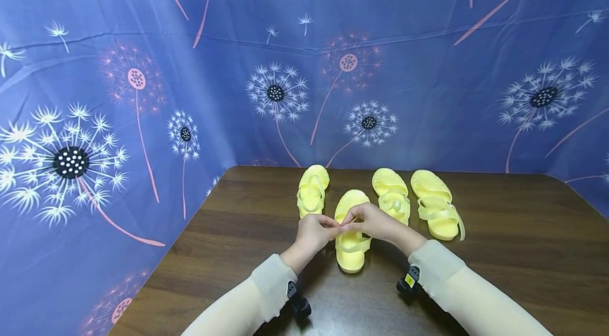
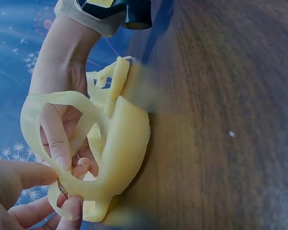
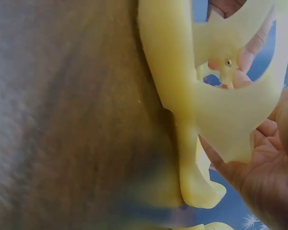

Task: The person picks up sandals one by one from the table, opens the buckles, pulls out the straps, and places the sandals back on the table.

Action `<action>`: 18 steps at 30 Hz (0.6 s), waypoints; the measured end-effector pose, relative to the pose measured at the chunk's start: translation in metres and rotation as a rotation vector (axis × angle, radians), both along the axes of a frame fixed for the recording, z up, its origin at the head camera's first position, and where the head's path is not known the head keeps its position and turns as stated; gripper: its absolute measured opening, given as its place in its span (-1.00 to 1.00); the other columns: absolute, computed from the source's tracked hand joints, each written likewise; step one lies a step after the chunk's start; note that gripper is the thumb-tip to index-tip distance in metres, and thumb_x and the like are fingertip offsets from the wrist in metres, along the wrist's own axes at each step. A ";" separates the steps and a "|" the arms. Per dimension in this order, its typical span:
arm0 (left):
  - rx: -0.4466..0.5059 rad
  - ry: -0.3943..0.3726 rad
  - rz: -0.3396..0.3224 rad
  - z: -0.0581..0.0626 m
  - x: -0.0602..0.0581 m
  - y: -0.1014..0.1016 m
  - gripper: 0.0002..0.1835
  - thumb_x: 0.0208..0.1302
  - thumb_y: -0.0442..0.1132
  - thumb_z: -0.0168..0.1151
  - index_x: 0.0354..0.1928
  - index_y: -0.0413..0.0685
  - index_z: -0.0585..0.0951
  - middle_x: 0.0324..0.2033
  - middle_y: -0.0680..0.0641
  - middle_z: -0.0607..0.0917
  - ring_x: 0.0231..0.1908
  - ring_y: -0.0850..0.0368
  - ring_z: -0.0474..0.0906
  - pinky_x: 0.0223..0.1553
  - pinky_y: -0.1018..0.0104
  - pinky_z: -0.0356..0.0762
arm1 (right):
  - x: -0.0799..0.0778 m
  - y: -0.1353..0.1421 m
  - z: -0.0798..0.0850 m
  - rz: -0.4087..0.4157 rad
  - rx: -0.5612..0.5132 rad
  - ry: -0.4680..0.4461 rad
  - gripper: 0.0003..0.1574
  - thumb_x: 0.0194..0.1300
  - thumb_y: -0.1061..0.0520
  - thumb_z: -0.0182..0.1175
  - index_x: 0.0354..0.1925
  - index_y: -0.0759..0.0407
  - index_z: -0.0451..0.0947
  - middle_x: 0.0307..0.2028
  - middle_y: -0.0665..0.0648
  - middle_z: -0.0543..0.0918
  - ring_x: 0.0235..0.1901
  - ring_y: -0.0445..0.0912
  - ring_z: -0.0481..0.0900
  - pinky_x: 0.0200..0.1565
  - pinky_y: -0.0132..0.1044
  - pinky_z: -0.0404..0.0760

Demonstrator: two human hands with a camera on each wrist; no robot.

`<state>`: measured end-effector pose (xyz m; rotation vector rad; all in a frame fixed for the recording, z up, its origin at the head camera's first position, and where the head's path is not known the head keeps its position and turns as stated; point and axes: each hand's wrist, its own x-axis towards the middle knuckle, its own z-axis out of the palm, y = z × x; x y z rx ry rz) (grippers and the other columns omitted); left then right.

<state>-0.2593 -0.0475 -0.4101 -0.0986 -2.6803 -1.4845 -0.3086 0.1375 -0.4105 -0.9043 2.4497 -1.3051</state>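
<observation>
A pale yellow sandal (image 1: 351,261) lies on the table in front of the person, its toe pointing away. The left hand (image 1: 311,231) and right hand (image 1: 373,221) meet above it, fingertips together at its strap. In the left wrist view, a small metal buckle (image 2: 62,189) sits between the fingertips, and the strap (image 2: 31,120) loops up off the sole. The left hand pinches the strap beside the buckle. Seen from the right wrist, a small metal stud (image 3: 228,63) shows on a strap near the fingertips, and the right hand (image 3: 273,167) reaches around the upper.
Behind the hands stand three more yellow sandals: one at the left (image 1: 312,188), one right of the middle (image 1: 391,196) and one farther right (image 1: 435,204). They rest on a dark wooden table (image 1: 514,251). A blue dandelion-print cloth (image 1: 418,61) hangs along its back and left.
</observation>
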 end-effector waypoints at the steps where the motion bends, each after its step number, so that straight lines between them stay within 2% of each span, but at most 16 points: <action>1: -0.001 0.005 -0.005 0.000 0.000 0.000 -0.83 0.01 -0.13 0.51 -0.48 -0.08 0.77 -0.56 0.02 0.75 -0.58 0.34 0.53 -0.52 0.48 0.50 | 0.000 -0.001 0.000 -0.007 0.002 0.007 -0.83 0.24 0.13 0.32 -0.30 0.25 0.67 -0.28 0.12 0.73 -0.25 -0.16 0.58 -0.22 -0.37 0.58; 6: 0.005 0.030 -0.031 0.000 0.000 -0.002 -0.86 0.04 -0.16 0.48 -0.47 -0.08 0.75 -0.55 0.01 0.74 -0.57 0.33 0.52 -0.53 0.46 0.48 | 0.003 -0.002 -0.001 -0.030 -0.005 0.008 -0.82 0.24 0.12 0.32 -0.31 0.25 0.67 -0.29 0.11 0.73 -0.25 -0.16 0.58 -0.22 -0.34 0.58; 13: -0.093 0.083 -0.100 0.000 -0.001 -0.004 -0.85 0.07 -0.15 0.48 -0.42 -0.08 0.76 -0.48 0.04 0.76 -0.54 0.36 0.49 -0.54 0.49 0.47 | 0.004 -0.002 -0.004 -0.048 0.000 0.008 -0.80 0.24 0.09 0.32 -0.30 0.22 0.69 -0.28 0.09 0.74 -0.23 -0.19 0.59 -0.16 -0.31 0.58; 18: -0.108 0.080 -0.122 0.001 -0.003 -0.004 -0.84 0.08 -0.15 0.47 -0.42 -0.10 0.76 -0.49 0.04 0.75 -0.53 0.35 0.50 -0.53 0.49 0.48 | 0.004 -0.002 -0.005 -0.068 -0.003 0.025 -0.80 0.24 0.07 0.32 -0.30 0.21 0.69 -0.28 0.09 0.74 -0.21 -0.19 0.58 -0.14 -0.28 0.57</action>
